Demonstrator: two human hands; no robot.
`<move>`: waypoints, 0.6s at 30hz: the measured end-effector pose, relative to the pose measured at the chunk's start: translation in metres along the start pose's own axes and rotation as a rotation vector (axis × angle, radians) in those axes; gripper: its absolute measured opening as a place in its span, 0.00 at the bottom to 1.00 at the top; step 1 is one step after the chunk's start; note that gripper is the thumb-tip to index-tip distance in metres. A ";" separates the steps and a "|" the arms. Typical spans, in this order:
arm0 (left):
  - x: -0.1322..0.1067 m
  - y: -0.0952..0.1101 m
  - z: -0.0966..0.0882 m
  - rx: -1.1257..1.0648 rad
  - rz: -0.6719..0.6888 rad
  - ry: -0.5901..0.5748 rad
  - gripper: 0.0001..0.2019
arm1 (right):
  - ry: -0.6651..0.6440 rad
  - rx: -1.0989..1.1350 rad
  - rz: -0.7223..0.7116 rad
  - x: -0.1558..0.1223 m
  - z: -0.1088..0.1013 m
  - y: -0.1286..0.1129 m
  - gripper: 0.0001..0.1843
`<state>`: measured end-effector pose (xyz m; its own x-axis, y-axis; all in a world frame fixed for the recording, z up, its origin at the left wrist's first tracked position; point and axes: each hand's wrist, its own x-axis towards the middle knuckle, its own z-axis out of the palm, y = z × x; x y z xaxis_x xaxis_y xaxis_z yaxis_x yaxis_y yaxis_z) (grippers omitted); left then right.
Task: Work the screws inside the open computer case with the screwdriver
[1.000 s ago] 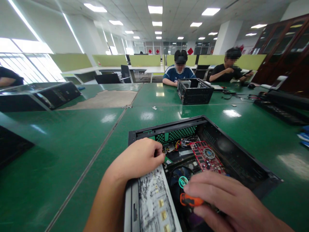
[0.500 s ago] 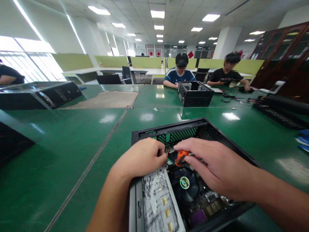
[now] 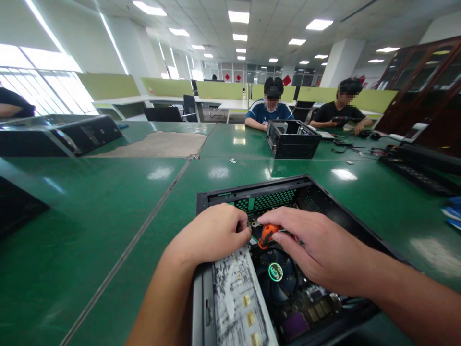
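Note:
An open black computer case (image 3: 360, 222) lies before me, its inside showing. My right hand (image 3: 319, 245) is closed, thumb and fingers around the orange and black handle of a screwdriver (image 3: 268, 235); the shaft and tip are not visible. My left hand (image 3: 219, 234) reaches over the near left end of the case, above the scuffed pale metal panel (image 3: 236, 298). Its fingers curl down inside, and what they grip is hidden. Below the screwdriver sits a round cooling fan (image 3: 275, 272) with a shiny green label, beside the circuit board (image 3: 317, 300).
Another open case (image 3: 295, 139) stands across the green table (image 3: 118, 211), by a seated person (image 3: 270, 113). A second person (image 3: 336, 115) works at the right, near loose cables (image 3: 356, 149). Dark case parts (image 3: 86, 134) lie at the left, with blue objects (image 3: 453, 211) at the far right.
The screwdriver handle has turned and leans slightly more to the left. My right hand has shifted only a little; my left hand keeps its place. The camera view has moved slightly.

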<state>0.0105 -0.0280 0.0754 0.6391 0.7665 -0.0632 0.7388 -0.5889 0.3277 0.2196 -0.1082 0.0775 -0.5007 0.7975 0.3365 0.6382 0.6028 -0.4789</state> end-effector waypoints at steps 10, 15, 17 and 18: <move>0.000 0.005 -0.004 0.015 -0.019 -0.031 0.12 | 0.003 0.036 -0.024 0.004 0.004 0.006 0.16; 0.001 0.005 -0.004 0.033 -0.021 -0.034 0.12 | 0.078 -0.060 -0.023 -0.007 -0.008 -0.003 0.17; 0.001 0.005 -0.004 0.040 -0.020 -0.034 0.12 | 0.149 -0.089 -0.021 -0.021 -0.014 -0.006 0.16; 0.000 0.005 -0.005 0.043 -0.019 -0.033 0.12 | 0.192 -0.101 -0.012 -0.029 -0.017 -0.006 0.16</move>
<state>0.0137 -0.0296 0.0815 0.6312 0.7691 -0.0999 0.7587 -0.5856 0.2854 0.2401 -0.1351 0.0842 -0.3947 0.7744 0.4944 0.6928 0.6043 -0.3935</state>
